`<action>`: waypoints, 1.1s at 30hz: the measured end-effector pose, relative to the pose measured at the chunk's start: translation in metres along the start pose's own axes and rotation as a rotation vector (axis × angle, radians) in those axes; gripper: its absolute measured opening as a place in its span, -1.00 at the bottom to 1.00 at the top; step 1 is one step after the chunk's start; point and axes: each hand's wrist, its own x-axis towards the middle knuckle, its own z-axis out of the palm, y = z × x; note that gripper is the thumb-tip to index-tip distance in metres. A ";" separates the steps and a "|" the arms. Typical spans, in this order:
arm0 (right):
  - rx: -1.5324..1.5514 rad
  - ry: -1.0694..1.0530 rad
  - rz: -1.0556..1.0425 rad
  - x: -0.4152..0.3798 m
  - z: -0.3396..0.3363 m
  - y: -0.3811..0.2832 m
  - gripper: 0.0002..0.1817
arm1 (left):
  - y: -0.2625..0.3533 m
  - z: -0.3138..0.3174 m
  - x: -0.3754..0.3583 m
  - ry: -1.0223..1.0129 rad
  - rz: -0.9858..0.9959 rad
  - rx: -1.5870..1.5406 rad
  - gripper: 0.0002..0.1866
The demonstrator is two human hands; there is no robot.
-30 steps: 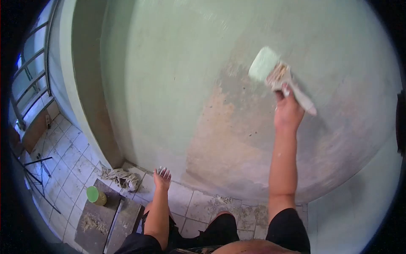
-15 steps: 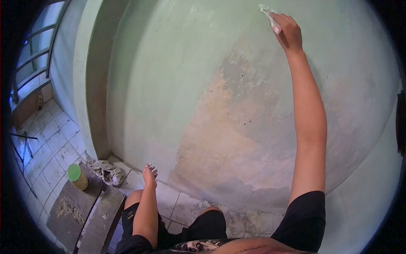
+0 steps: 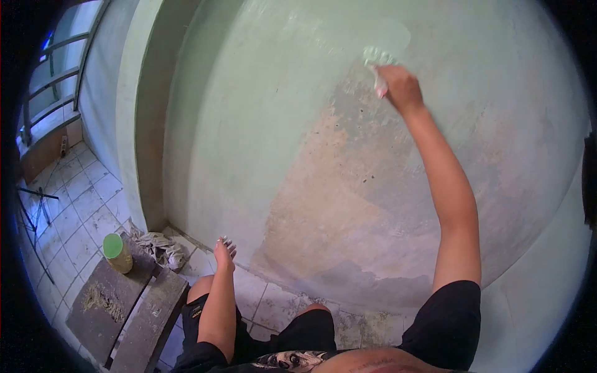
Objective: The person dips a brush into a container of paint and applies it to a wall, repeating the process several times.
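My right hand (image 3: pixel 400 88) is wrapped round a paintbrush (image 3: pixel 377 76), whose pale green bristles touch the wall (image 3: pixel 236 118). Just below the brush the green coating gives way to a bare grey and tan patch (image 3: pixel 336 180). Low at the left, beside my knee, my left hand (image 3: pixel 225 253) is held out with its fingers apart and nothing in it. Whitish smears show on its fingertips.
A wooden bench (image 3: pixel 140 317) at the lower left carries a jar with a green lid (image 3: pixel 118 253). Behind it a crumpled cloth (image 3: pixel 163 248) lies on the tiled floor (image 3: pixel 81 211). A wall corner (image 3: pixel 146 118) juts out at the left, beside a railing (image 3: pixel 53 84).
My right hand has moved down and to the left with the brush, which now meets the wall just above the bare patch. My left hand has hardly moved.
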 end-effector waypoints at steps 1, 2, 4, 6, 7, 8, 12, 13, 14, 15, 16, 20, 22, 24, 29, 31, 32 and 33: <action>0.049 -0.094 0.002 -0.010 -0.011 -0.023 -0.77 | 0.000 -0.002 0.001 0.001 -0.012 0.006 -0.63; 0.099 -0.190 0.006 -0.018 -0.021 -0.040 -0.77 | 0.002 -0.002 0.002 -0.002 -0.005 -0.013 -0.63; 0.282 -0.272 0.026 -0.031 -0.025 -0.049 -0.75 | 0.005 -0.002 0.003 -0.007 -0.007 -0.033 -0.63; 0.463 -0.348 0.032 -0.029 -0.027 -0.049 -0.72 | 0.008 0.000 -0.001 0.004 -0.013 -0.051 -0.63; 0.507 -0.458 0.249 -0.019 -0.023 -0.042 -0.67 | 0.007 0.002 0.001 -0.002 -0.013 -0.055 -0.63; 0.548 -0.567 0.475 -0.011 -0.017 -0.033 -0.61 | 0.006 0.002 -0.001 0.000 -0.021 -0.053 -0.63; 0.608 -0.525 0.543 0.043 -0.006 0.016 -0.50 | 0.005 0.001 -0.008 -0.012 0.001 -0.071 -0.64; 0.539 -0.481 0.536 0.053 -0.009 0.024 -0.50 | 0.006 0.002 -0.009 -0.002 0.010 -0.071 -0.64; 0.470 -0.432 0.524 0.066 -0.010 0.037 -0.49 | 0.006 0.003 -0.008 -0.002 0.014 -0.082 -0.64; 0.369 -0.446 0.599 0.085 -0.005 0.067 -0.55 | 0.006 0.002 -0.008 -0.007 0.011 -0.086 -0.64; 0.270 -0.457 0.674 0.098 -0.002 0.094 -0.61 | 0.006 0.002 -0.006 -0.010 0.010 -0.089 -0.65; -0.066 -0.137 0.535 0.119 -0.042 0.106 -0.61 | 0.009 0.002 -0.007 -0.003 -0.003 -0.083 -0.64; -0.110 -0.039 0.474 0.112 -0.041 0.099 -0.60 | 0.011 0.000 -0.007 -0.033 0.019 -0.029 -0.64; 0.088 0.169 0.194 0.091 -0.028 0.088 -0.70 | 0.015 -0.002 0.000 -0.017 -0.006 -0.029 -0.64; -0.026 -0.081 -0.031 0.001 0.001 -0.013 -0.77 | 0.028 -0.001 0.008 -0.046 -0.027 -0.121 -0.60; 0.094 -0.226 -0.090 -0.051 0.020 -0.064 -0.79 | 0.029 0.002 0.009 -0.053 -0.041 -0.093 -0.60; 0.197 -0.252 -0.123 -0.072 0.020 -0.092 -0.79 | 0.026 0.002 0.010 -0.061 -0.025 -0.084 -0.61; 0.303 -0.268 -0.152 -0.089 0.016 -0.117 -0.79 | 0.024 -0.002 0.011 -0.068 0.000 -0.074 -0.61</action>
